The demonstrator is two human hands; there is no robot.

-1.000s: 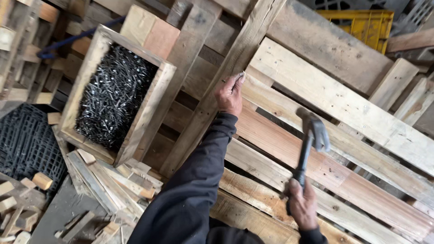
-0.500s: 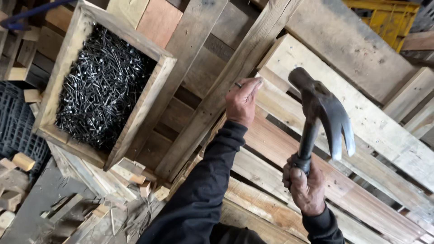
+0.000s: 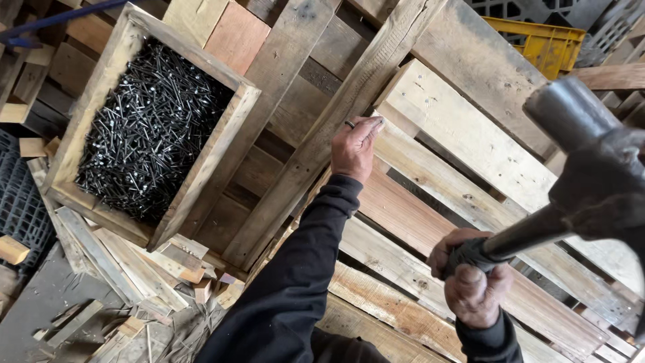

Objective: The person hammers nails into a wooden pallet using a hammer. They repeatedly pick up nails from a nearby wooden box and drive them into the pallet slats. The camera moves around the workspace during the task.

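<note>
head view is showing the left hand [image 3: 354,149] pinching a small dark steel nail [image 3: 349,124] between thumb and fingertips and standing it against the grey weathered diagonal wooden plank [image 3: 322,128] of the rough timber pallet [image 3: 430,128], while the right hand [image 3: 472,282] is wrapping all its fingers tightly around the dark handle of a heavy steel claw hammer [image 3: 584,161], which is being raised high and close to the camera. judging from this, the blow is going best if the nail is being kept upright, the fingertips are staying low and clear of its head, and the first taps are being kept light. left of the plank an open square wooden box [image 3: 222,144] is sitting tilted, heaped with loose dark nails [image 3: 144,134]; no label is showing on it. at the upper right a yellow plastic crate [image 3: 544,44] is lying behind the boards, with no readable sign visible.
</note>
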